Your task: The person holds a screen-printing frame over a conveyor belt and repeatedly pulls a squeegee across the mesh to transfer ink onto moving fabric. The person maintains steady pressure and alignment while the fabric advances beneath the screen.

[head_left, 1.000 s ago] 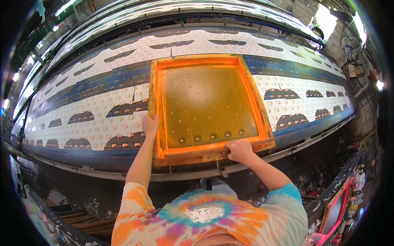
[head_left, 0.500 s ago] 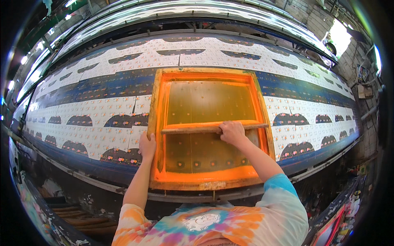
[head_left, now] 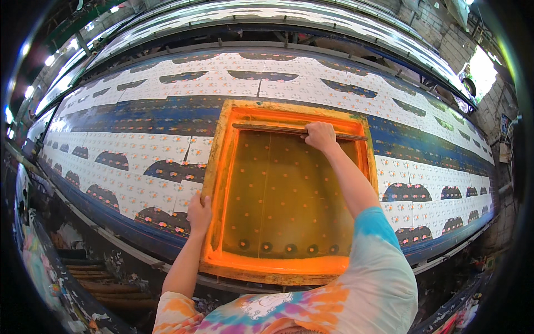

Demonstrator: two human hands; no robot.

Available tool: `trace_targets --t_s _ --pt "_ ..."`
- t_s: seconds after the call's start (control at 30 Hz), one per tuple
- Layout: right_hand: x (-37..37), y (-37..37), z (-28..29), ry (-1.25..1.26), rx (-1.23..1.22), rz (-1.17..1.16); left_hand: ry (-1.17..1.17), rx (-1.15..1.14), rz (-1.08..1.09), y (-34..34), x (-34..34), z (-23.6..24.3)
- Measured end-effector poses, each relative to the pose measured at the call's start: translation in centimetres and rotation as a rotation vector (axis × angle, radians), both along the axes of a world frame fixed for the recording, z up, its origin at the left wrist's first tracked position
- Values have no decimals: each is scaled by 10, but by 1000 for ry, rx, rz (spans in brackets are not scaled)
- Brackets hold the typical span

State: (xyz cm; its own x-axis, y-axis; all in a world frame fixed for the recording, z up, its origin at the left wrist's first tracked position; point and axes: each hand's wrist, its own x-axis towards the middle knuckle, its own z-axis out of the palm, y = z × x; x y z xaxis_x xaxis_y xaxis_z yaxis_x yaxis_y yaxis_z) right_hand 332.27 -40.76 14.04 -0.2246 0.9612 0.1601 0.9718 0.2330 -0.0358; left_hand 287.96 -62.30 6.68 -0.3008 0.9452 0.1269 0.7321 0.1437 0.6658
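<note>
An orange-smeared wooden screen frame [head_left: 214, 192] with olive mesh [head_left: 286, 195] lies on a long printing table. Rows of dots show on the mesh, with larger dark rings along its near end. My left hand [head_left: 198, 211] grips the frame's left side from outside. My right hand [head_left: 320, 136] is closed on a wooden squeegee [head_left: 267, 129], held crosswise inside the frame near its far end. Orange ink pools along the inside of the near edge. White floral-printed panels [head_left: 133, 150] with dark arch shapes lie around the frame on the blue table surface [head_left: 139, 117].
The table's metal rail [head_left: 423, 268] runs along its near edge. Further long tables [head_left: 267, 12] stretch behind. A block wall [head_left: 498, 108] with a bright opening stands at the right. Wooden slats [head_left: 105, 286] and scraps lie low at the left.
My right hand has travelled from the near edge to the far end, with the squeegee across the mesh. My left hand stays at the frame's side. The view has shifted, putting the frame lower.
</note>
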Motion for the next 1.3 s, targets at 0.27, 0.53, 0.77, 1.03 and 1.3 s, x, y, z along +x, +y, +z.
trace_targets --t_s 0.27,0.53,0.77,1.03,1.3 --pt "1 -37 -8 7 -22 54 34 2 18 0 2 0" --pt "21 35 37 -24 -54 -20 11 -80 -3 3 -4 -3" --pt "9 46 25 -73 -109 -44 60 -24 4 -1 -8 -10" --pt "-21 -54 35 -20 -228 -75 26 4 14 2 -12 -22" --pt "-57 -225 28 58 -182 -55 -20 33 -22 1 -12 -14"
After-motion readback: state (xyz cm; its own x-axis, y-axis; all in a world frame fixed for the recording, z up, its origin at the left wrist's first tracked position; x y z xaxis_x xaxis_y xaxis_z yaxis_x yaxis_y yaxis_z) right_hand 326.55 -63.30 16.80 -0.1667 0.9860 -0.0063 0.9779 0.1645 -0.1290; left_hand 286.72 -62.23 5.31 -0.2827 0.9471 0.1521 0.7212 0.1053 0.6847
